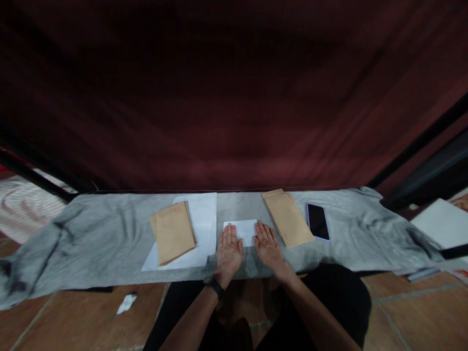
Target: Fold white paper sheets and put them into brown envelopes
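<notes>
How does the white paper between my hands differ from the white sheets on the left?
The paper looks much smaller than the sheets. Your left hand and right hand rest at the paper's edges, while brown envelopes lie on the sheets. Both are white and lie on gray cloth.

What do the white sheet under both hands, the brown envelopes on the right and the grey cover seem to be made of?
White sheet: probably paper, matte; it lies flat with straight, crisp edges.
Brown envelopes: likely kraft paper, dull; the tan colour and flat, straight-edged shape suggest it.
Grey cover: fabric, soft and matte; it wrinkles toward both ends; fibre unclear.
</notes>
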The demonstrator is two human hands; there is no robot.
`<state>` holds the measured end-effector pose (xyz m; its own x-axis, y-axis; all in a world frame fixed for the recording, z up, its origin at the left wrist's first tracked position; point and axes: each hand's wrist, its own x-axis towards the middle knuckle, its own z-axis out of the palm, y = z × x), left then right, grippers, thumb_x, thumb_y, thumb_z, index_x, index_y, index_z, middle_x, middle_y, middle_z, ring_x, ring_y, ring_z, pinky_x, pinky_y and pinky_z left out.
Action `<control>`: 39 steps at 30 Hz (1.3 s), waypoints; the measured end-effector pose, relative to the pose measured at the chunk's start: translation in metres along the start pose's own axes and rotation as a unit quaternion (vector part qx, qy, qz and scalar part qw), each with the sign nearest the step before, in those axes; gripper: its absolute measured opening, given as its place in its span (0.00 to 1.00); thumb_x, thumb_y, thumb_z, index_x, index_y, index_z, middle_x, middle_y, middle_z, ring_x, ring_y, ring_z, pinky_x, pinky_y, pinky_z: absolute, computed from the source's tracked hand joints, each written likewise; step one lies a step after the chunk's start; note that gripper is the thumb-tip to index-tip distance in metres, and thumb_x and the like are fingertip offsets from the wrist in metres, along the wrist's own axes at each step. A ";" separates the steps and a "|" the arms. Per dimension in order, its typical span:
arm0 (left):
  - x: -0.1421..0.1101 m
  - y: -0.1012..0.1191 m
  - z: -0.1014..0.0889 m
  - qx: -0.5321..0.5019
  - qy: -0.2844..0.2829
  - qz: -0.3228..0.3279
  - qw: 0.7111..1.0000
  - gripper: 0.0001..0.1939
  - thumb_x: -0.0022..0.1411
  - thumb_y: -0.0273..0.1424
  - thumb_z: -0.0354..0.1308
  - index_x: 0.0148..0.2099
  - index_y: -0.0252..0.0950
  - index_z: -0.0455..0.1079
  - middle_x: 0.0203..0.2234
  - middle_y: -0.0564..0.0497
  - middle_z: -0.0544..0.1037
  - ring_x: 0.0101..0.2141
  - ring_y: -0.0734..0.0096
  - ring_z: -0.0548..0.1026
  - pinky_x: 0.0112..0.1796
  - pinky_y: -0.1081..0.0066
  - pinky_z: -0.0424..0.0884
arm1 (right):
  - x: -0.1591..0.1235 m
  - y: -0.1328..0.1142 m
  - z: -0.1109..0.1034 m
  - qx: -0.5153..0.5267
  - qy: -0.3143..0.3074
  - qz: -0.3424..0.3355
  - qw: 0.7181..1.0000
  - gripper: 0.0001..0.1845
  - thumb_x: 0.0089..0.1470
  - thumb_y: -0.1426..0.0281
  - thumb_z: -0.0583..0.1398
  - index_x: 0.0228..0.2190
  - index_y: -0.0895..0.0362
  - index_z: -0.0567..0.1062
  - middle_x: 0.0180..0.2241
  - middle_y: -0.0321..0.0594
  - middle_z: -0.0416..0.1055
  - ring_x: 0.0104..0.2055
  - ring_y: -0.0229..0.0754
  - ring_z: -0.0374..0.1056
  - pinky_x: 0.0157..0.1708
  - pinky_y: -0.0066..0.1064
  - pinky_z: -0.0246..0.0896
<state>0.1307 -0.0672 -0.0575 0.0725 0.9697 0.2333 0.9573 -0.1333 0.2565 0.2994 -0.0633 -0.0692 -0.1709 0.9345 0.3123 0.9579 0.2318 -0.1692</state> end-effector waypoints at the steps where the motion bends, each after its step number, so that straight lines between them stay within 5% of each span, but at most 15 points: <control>1: 0.000 0.000 0.000 -0.002 0.003 -0.004 1.000 0.32 0.69 0.33 0.43 0.72 0.29 0.48 0.68 0.39 0.57 0.69 0.58 0.52 0.65 0.53 0.54 | -0.001 0.004 -0.001 -0.002 0.006 0.009 1.000 0.28 0.68 0.70 0.45 0.66 0.63 0.59 0.66 0.48 0.57 0.69 0.50 0.52 0.67 0.48 0.45; 6: 0.001 0.001 0.002 -0.001 0.002 -0.013 1.000 0.31 0.69 0.33 0.42 0.71 0.28 0.50 0.68 0.39 0.57 0.69 0.58 0.51 0.65 0.53 0.54 | 0.003 0.006 -0.009 0.013 0.027 0.036 0.999 0.28 0.67 0.71 0.46 0.65 0.65 0.59 0.66 0.52 0.57 0.69 0.51 0.53 0.65 0.48 0.50; 13: 0.002 -0.001 0.003 -0.003 -0.009 -0.006 1.000 0.31 0.68 0.31 0.42 0.71 0.30 0.51 0.69 0.38 0.55 0.69 0.57 0.50 0.65 0.52 0.55 | 0.007 -0.020 -0.008 0.072 -0.050 -0.106 0.990 0.27 0.70 0.64 0.45 0.65 0.57 0.61 0.67 0.41 0.55 0.69 0.43 0.52 0.68 0.42 0.47; 20: 0.004 0.007 -0.004 -0.009 -0.008 -0.016 1.000 0.30 0.68 0.30 0.42 0.70 0.28 0.53 0.68 0.37 0.57 0.68 0.56 0.52 0.65 0.50 0.53 | 0.008 -0.003 -0.001 0.036 -0.027 -0.043 0.998 0.28 0.70 0.63 0.45 0.66 0.59 0.57 0.67 0.45 0.54 0.70 0.44 0.50 0.68 0.44 0.43; 27: 0.025 0.033 0.001 -0.049 -0.080 0.103 0.990 0.29 0.72 0.36 0.38 0.71 0.32 0.53 0.68 0.43 0.58 0.69 0.62 0.52 0.67 0.54 0.50 | 0.007 -0.003 0.000 0.016 -0.041 -0.052 0.998 0.29 0.65 0.74 0.47 0.66 0.60 0.58 0.68 0.47 0.53 0.70 0.48 0.49 0.68 0.46 0.43; 39: 0.026 -0.003 0.000 0.009 -0.021 -0.025 0.999 0.30 0.70 0.33 0.40 0.69 0.25 0.54 0.68 0.36 0.57 0.69 0.57 0.51 0.66 0.55 0.52 | 0.007 -0.006 0.003 0.019 -0.021 0.004 1.000 0.29 0.68 0.65 0.46 0.66 0.63 0.58 0.67 0.48 0.55 0.70 0.47 0.50 0.68 0.44 0.43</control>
<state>0.1295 -0.0418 -0.0522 0.0363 0.9827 0.1814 0.9651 -0.0816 0.2489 0.2915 -0.0570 -0.0689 -0.1739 0.9469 0.2706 0.9500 0.2337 -0.2073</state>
